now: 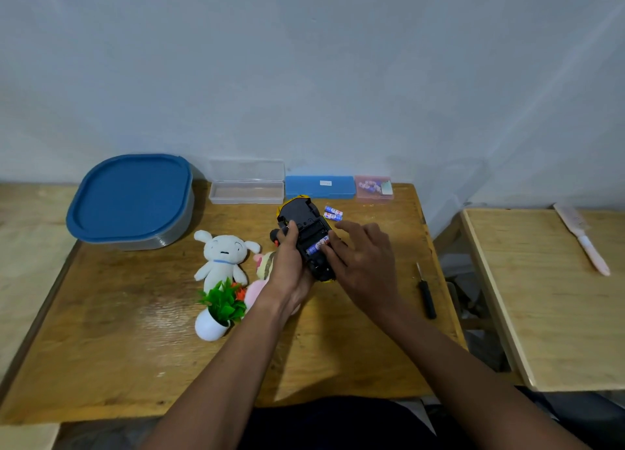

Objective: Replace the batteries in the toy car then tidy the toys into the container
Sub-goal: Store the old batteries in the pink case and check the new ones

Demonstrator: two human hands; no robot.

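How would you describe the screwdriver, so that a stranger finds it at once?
Look at the wooden table, near its right edge. To the right of the right hand lies the screwdriver, alone. It is the only thin, black, stick-like tool there.

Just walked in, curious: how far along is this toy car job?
Mid battery swap. Done: the toy car lies upside down, battery bay open, screwdriver set aside. In hand: the left hand grips the car while the right hand touches a battery in the bay. Left: two loose batteries lie beside the car, and the white plush sits outside the lidded container.
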